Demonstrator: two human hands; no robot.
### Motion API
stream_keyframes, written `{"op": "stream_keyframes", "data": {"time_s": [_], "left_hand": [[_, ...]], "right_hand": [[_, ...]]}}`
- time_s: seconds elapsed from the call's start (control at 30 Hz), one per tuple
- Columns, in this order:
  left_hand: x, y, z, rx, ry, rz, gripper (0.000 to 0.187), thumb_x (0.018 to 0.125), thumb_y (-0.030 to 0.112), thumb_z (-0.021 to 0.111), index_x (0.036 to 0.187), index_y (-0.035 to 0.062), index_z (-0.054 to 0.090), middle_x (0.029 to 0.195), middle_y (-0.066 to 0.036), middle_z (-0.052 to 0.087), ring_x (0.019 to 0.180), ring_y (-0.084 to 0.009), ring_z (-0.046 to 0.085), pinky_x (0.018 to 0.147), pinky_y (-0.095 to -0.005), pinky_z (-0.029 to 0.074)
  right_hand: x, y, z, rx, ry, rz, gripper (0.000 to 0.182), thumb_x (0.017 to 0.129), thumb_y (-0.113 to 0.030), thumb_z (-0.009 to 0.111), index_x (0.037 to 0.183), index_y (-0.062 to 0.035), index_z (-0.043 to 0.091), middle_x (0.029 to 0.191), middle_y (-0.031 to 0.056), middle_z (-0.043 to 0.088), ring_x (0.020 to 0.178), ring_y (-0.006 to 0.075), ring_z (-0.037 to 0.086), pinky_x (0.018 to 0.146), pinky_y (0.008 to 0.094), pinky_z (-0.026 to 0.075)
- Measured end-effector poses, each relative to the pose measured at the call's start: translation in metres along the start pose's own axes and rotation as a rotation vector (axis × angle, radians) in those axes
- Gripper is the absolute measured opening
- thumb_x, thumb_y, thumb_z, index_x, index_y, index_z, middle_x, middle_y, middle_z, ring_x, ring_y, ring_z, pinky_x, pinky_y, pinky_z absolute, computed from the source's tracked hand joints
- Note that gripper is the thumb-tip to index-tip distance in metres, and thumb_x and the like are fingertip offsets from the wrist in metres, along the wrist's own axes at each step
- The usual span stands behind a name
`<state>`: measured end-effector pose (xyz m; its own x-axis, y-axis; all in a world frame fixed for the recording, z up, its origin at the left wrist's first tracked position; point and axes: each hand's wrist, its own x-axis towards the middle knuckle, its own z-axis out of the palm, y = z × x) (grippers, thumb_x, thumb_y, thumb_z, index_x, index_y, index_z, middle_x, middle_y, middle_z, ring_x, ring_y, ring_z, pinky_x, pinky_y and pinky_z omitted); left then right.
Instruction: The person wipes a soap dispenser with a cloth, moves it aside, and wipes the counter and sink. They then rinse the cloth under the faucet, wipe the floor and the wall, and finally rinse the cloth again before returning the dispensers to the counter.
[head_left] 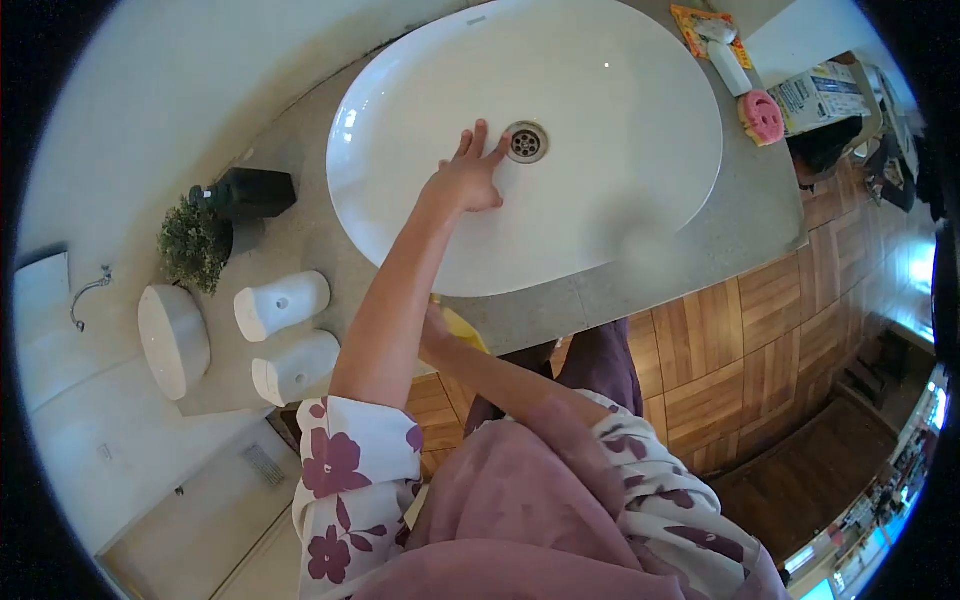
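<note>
White oval ceramic basin (610, 120) sits on our grey counter (745, 215); our right hand (434, 330) grasps yellow cloth (466, 329) nearest us. Beyond, our open left hand (466, 183) reaches the round metal drain (526, 142); smooth glaze could make it slip.

The basin (600, 190) looks smooth, glossy white like ceramic, with a shiny metal drain (526, 143) inside. It sits on a matt, greyish, stone-like counter (540, 305); at the right-hand far corner, the pink sponge (762, 117) looks porous, near crinkled plastic packaging (690, 25).
</note>
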<state>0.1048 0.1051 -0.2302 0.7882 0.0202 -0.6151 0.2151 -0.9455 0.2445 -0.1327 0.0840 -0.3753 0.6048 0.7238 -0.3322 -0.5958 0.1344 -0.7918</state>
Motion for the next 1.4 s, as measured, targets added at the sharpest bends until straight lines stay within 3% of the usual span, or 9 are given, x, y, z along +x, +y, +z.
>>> {"op": "stream_keyframes", "data": {"time_s": [0.07, 0.23, 0.37, 0.43, 0.67, 0.93, 1.23, 1.33, 1.4], "left_hand": [[-0.001, 0.001, -0.001, -0.01, -0.012, -0.013, 0.1, 0.067, 0.017, 0.068, 0.146, 0.028, 0.008, 0.152, -0.012, -0.009, 0.141, -0.0283, 0.003, 0.106, -0.0571, 0.023], [0.002, 0.001, 0.0, 0.0, -0.023, -0.035, 0.1, 0.069, 0.016, 0.069, 0.146, 0.0293, 0.007, 0.152, -0.01, -0.009, 0.141, -0.0272, 0.002, 0.107, -0.057, 0.022], [0.0, 0.002, -0.003, -0.032, -0.037, -0.05, 0.101, 0.069, 0.015, 0.07, 0.146, 0.0303, 0.006, 0.152, -0.009, -0.01, 0.141, -0.0265, 0.001, 0.107, -0.0571, 0.021], [-0.001, 0.002, -0.004, -0.043, -0.044, -0.056, 0.103, 0.068, 0.014, 0.071, 0.146, 0.033, 0.006, 0.152, -0.008, -0.01, 0.141, -0.026, 0.0, 0.108, -0.057, 0.02], [0.008, -0.003, 0.01, -0.086, 0.046, -0.102, 0.107, 0.063, 0.008, 0.075, 0.144, 0.038, 0.013, 0.153, -0.006, -0.008, 0.141, -0.0269, 0.002, 0.107, -0.0587, 0.018], [-0.001, 0.009, 0.023, -0.132, 0.229, -0.202, 0.096, 0.065, -0.01, 0.058, 0.143, 0.0339, 0.025, 0.152, -0.01, 0.006, 0.139, -0.0306, 0.015, 0.109, -0.0366, 0.029], [-0.035, 0.028, 0.053, -0.116, 0.533, -0.319, 0.06, 0.084, 0.008, 0.052, 0.139, 0.0234, 0.035, 0.147, -0.018, 0.021, 0.135, -0.0325, 0.023, 0.109, -0.0403, 0.029], [-0.049, 0.037, 0.063, -0.126, 0.53, -0.323, 0.053, 0.088, 0.015, 0.051, 0.138, 0.0231, 0.037, 0.146, -0.018, 0.024, 0.134, -0.0326, 0.026, 0.108, -0.0413, 0.029], [-0.047, 0.03, 0.074, -0.109, 0.557, -0.285, 0.051, 0.089, 0.019, 0.051, 0.138, 0.0236, 0.038, 0.146, -0.019, 0.025, 0.134, -0.0327, 0.028, 0.107, -0.0423, 0.03]], "right_hand": [[0.003, -0.028, 0.008, -0.092, -0.077, 0.139, 0.033, 0.09, -0.023, 0.055, 0.117, -0.0039, 0.05, 0.115, 0.0082, 0.055, 0.107, 0.0191, 0.05, 0.091, 0.0361, 0.042], [0.03, 0.007, 0.031, -0.193, -0.107, 0.031, 0.039, 0.084, -0.016, 0.051, 0.119, 0.0014, 0.051, 0.124, 0.02, 0.051, 0.116, 0.0377, 0.044, 0.097, 0.0471, 0.035], [-0.041, -0.069, -0.008, -0.405, -0.043, -0.213, 0.032, 0.082, -0.019, 0.054, 0.112, -0.0099, 0.059, 0.123, 0.0129, 0.052, 0.116, 0.0333, 0.045, 0.096, 0.0481, 0.036], [-0.058, -0.106, -0.045, -1.646, -0.536, -0.512, 0.023, 0.078, -0.023, 0.056, 0.098, -0.0205, 0.065, 0.121, 0.0052, 0.053, 0.115, 0.0272, 0.046, 0.095, 0.0476, 0.037], [-0.112, -0.202, -0.201, -1.532, -0.628, -0.539, 0.021, 0.072, -0.017, 0.059, 0.091, -0.0205, 0.067, 0.121, -0.0011, 0.051, 0.12, 0.0227, 0.043, 0.093, 0.0444, 0.04], [-0.147, -0.315, -0.364, -1.685, -0.449, -0.525, 0.029, 0.069, -0.011, 0.061, 0.095, -0.0213, 0.069, 0.116, 0.0006, 0.056, 0.113, 0.0239, 0.049, 0.093, 0.0408, 0.041], [-0.149, -0.36, -0.437, -1.838, -0.257, -0.663, 0.022, 0.073, -0.013, 0.059, 0.09, -0.0224, 0.069, 0.11, -0.0004, 0.058, 0.099, 0.0237, 0.055, 0.083, 0.0389, 0.045], [-0.152, -0.346, -0.415, -1.811, -0.02, -0.534, 0.03, 0.074, -0.011, 0.06, 0.101, -0.0227, 0.066, 0.11, 0.0045, 0.056, 0.097, 0.0265, 0.054, 0.082, 0.0413, 0.045], [-0.148, -0.318, -0.395, -1.639, 0.49, -0.473, 0.04, 0.077, -0.009, 0.059, 0.115, -0.0207, 0.059, 0.11, 0.0112, 0.054, 0.097, 0.0301, 0.052, 0.084, 0.0443, 0.043]]}}
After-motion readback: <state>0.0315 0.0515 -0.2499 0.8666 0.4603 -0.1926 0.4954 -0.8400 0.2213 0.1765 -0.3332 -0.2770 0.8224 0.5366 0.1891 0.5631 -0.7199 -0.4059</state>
